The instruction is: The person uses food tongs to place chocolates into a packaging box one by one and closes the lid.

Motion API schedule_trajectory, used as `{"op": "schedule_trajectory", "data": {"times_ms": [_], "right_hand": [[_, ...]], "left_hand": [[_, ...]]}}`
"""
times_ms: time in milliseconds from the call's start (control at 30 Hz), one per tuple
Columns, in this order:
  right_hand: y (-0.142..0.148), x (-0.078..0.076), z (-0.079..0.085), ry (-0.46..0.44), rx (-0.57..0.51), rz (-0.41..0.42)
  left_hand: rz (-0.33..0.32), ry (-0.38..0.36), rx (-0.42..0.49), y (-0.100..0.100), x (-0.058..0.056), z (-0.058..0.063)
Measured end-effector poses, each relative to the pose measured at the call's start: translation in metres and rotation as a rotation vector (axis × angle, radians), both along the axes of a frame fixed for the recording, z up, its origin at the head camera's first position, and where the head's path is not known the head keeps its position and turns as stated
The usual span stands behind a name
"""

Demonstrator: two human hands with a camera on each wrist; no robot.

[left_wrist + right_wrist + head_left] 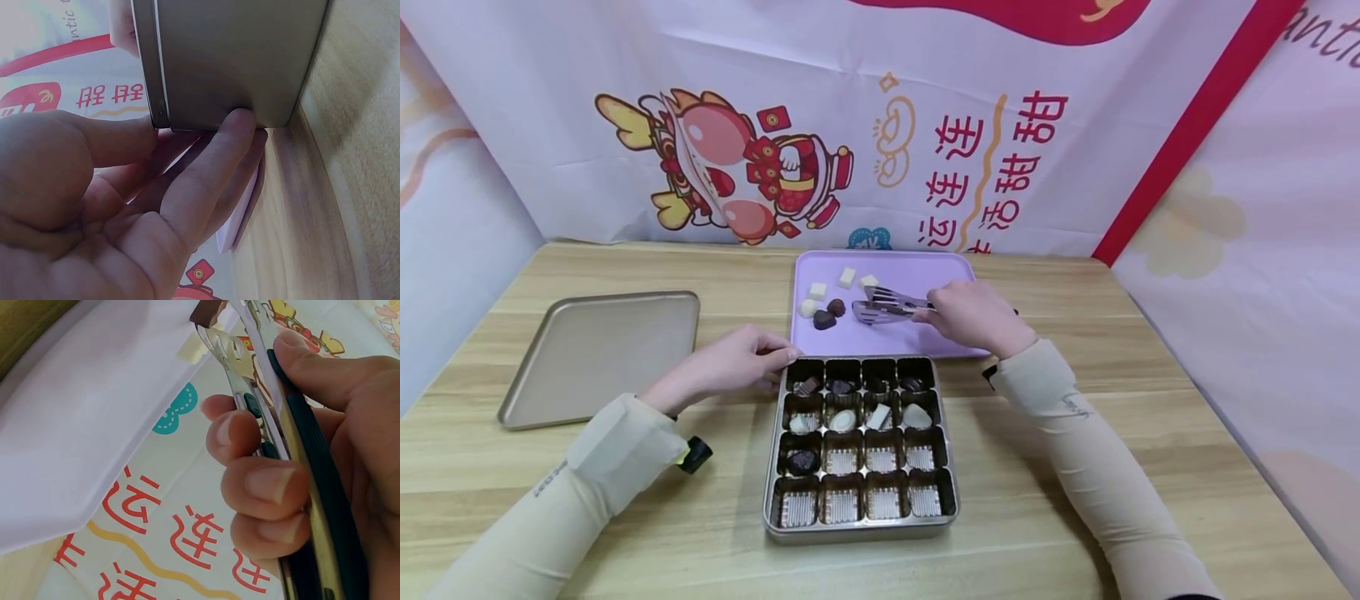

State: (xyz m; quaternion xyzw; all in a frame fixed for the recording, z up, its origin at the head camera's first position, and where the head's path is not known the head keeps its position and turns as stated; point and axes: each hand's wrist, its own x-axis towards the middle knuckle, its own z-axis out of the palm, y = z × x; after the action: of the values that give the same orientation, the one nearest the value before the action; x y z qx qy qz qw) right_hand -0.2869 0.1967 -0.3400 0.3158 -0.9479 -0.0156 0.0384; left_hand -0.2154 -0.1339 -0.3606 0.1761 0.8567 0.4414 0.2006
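Observation:
My left hand (pixel 737 360) holds the far left corner of a metal chocolate box (pixel 861 533), thumb at the rim and fingertips against the wall (pixel 237 62). The box has a dark divided insert. Chocolates fill its two far rows, and one dark chocolate (pixel 802 461) sits at the left of the third row. Over the lilac tray (pixel 917 337), my right hand (pixel 973 317) grips slotted serving tongs (pixel 883 308). A brown chocolate piece (pixel 208 311) shows at the tongs' tips in the right wrist view. White pieces (pixel 817 291) and dark chocolates (pixel 824 320) lie on the tray's left half.
A flat bronze-coloured lid or tray (pixel 617 350) lies on the wooden table (pixel 700 525) at the left. The lilac tray stands right behind the box. A printed cloth (pixel 820 50) hangs along the table's back edge, and more cloth is at both sides.

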Motion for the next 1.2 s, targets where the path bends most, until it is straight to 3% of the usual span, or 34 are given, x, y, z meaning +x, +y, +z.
{"op": "schedule_trajectory", "data": {"times_ms": [267, 767, 900, 1000, 1200], "right_hand": [[0.005, 0.001, 0.005, 0.015, -0.007, 0.001], [0.017, 0.009, 0.027, -0.021, 0.007, -0.050], [0.016, 0.018, 0.035, -0.054, 0.019, -0.063], [0.013, 0.028, 0.040, -0.030, 0.020, -0.073], [-0.001, 0.042, 0.038, 0.045, 0.018, 0.009]], "left_hand": [[0.003, -0.031, 0.032, 0.001, -0.001, 0.000], [0.007, -0.007, 0.025, 0.001, 0.002, -0.004], [0.006, -0.001, 0.013, 0.001, 0.002, -0.003], [0.004, -0.003, 0.011, 0.001, 0.001, -0.001], [0.007, 0.000, 0.005, 0.001, 0.001, 0.001]]}}
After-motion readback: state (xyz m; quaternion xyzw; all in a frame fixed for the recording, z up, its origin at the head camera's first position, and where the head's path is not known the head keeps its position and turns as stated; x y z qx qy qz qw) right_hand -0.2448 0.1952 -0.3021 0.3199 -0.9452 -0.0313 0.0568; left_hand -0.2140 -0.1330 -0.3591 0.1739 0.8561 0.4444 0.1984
